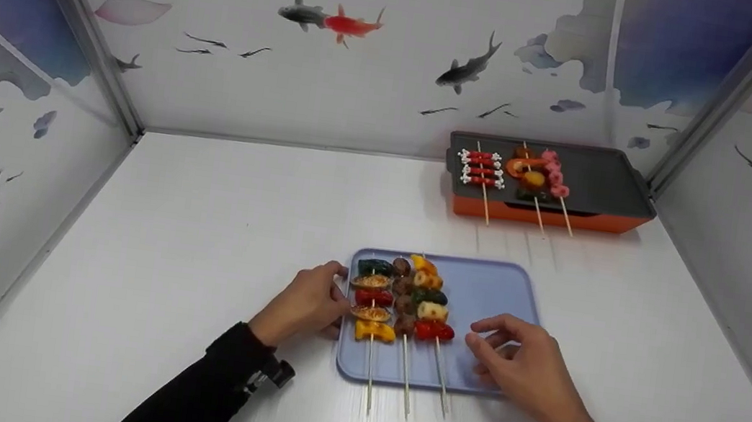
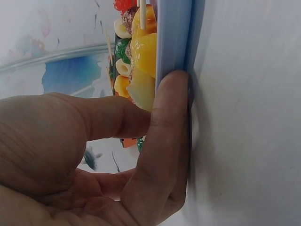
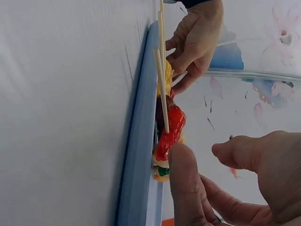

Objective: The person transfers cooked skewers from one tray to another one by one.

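A blue tray (image 1: 492,292) lies on the white table with three food skewers (image 1: 404,302) side by side on its left half, sticks pointing toward me. My left hand (image 1: 336,293) grips the tray's left edge. In the left wrist view a finger (image 2: 164,132) lies along the tray rim (image 2: 174,33) and the thumb reaches toward the yellow pieces (image 2: 143,56). My right hand (image 1: 486,336) hovers over the tray's right half, fingers loosely curled and holding nothing. In the right wrist view its fingers (image 3: 186,183) are close to the red pepper (image 3: 171,127) of the nearest skewer.
A grill (image 1: 605,183) with a black plate on an orange base stands at the back right with three skewers (image 1: 529,177) on it. Painted panels wall in the table on the left, back and right. Bare white tabletop lies to the left of the tray.
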`<move>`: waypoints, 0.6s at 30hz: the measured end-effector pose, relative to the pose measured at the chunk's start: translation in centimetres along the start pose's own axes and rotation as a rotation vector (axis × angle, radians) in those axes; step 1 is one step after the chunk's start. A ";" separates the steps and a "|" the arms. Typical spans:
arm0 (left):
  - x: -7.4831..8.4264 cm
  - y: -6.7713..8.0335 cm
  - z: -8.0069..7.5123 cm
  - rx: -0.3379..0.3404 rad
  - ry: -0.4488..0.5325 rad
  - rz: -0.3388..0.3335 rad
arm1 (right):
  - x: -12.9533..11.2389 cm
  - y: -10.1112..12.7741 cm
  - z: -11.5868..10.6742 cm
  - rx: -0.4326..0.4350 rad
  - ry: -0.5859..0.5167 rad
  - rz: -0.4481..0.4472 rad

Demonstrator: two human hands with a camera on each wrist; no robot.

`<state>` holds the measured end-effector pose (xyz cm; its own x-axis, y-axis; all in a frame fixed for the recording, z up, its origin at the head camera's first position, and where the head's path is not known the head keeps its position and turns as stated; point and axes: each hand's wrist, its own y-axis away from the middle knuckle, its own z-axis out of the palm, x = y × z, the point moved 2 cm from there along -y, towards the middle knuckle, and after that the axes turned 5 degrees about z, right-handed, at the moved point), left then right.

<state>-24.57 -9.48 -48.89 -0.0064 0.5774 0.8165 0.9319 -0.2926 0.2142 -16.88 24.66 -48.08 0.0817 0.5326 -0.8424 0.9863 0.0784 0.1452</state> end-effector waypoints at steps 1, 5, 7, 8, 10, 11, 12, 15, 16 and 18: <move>0.0 0.0 0.0 0.003 -0.010 0.005 | -0.1 0.0 -0.3 0.029 0.030 -0.010; 0.0 0.0 0.0 0.004 -0.019 0.008 | -0.4 -0.2 -1.5 0.130 0.147 -0.049; 0.1 0.1 0.1 -0.002 -0.001 0.006 | -0.5 -0.4 -2.2 0.172 0.178 -0.070; 0.1 0.1 0.1 -0.005 0.009 0.003 | -0.5 -0.5 -2.5 0.188 0.184 -0.080; 0.1 0.2 0.1 -0.008 0.021 0.001 | -0.4 -0.8 -3.2 0.214 0.198 -0.098; 0.1 0.2 0.1 -0.008 0.024 0.001 | -0.4 -1.0 -3.5 0.223 0.204 -0.105; 0.2 0.2 0.1 -0.007 0.024 0.001 | -0.4 -1.2 -3.7 0.233 0.212 -0.111; 0.2 0.3 0.0 -0.002 0.014 0.007 | -0.6 -1.8 -4.6 0.262 0.230 -0.126; 0.2 0.3 0.0 -0.002 0.011 0.009 | -0.7 -2.0 -4.8 0.270 0.232 -0.130; 0.2 0.2 0.0 -0.002 0.013 0.006 | -0.8 -2.5 -5.3 0.288 0.233 -0.139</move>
<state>-24.35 -9.47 -48.68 -0.0058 0.5659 0.8245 0.9312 -0.2975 0.2108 -20.16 28.52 -44.97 -0.0572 0.7131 -0.6988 0.9882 -0.0591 -0.1412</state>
